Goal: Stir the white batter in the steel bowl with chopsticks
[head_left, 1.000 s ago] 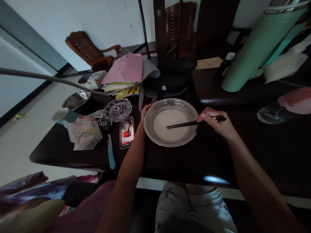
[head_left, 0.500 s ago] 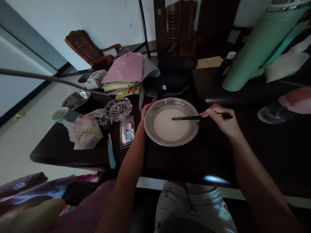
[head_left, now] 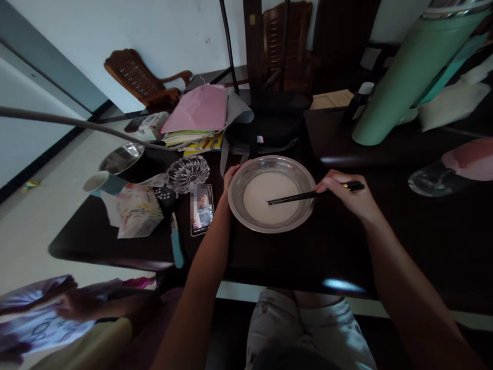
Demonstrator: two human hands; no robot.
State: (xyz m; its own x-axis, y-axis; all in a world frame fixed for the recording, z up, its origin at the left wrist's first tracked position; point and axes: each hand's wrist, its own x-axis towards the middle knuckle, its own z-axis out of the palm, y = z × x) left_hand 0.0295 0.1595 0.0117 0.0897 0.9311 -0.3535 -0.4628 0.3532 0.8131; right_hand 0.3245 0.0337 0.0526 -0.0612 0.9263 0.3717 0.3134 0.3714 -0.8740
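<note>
A round metal bowl (head_left: 235, 208) stands on the dark table, holding a milky white liquid (head_left: 265, 187). My left hand (head_left: 231, 177) grips the bowl's left rim; its fingers are partly hidden behind the bowl. In my right hand (head_left: 344, 191) is a pair of black chopsticks (head_left: 300, 196), closed between the fingers and reaching over the right rim. Their tips touch or dip into the liquid near its middle; how deep, I cannot tell. Left of the bowl lie a lit phone (head_left: 202, 209) and a knife with a teal handle (head_left: 177, 248).
A glass dish (head_left: 187, 173), a tissue pack (head_left: 140, 210), a cup (head_left: 100, 182) and a second metal bowl (head_left: 122, 158) crowd the left side. Pink folders (head_left: 198, 109) lie behind. A green flask (head_left: 408, 77) stands back right. Another person's arm (head_left: 96, 306) shows lower left.
The chopstick tips have swept toward me and slightly left through the bowl, my right hand shifting with them. My left hand stays on the rim. The other person's arms at lower left have moved.
</note>
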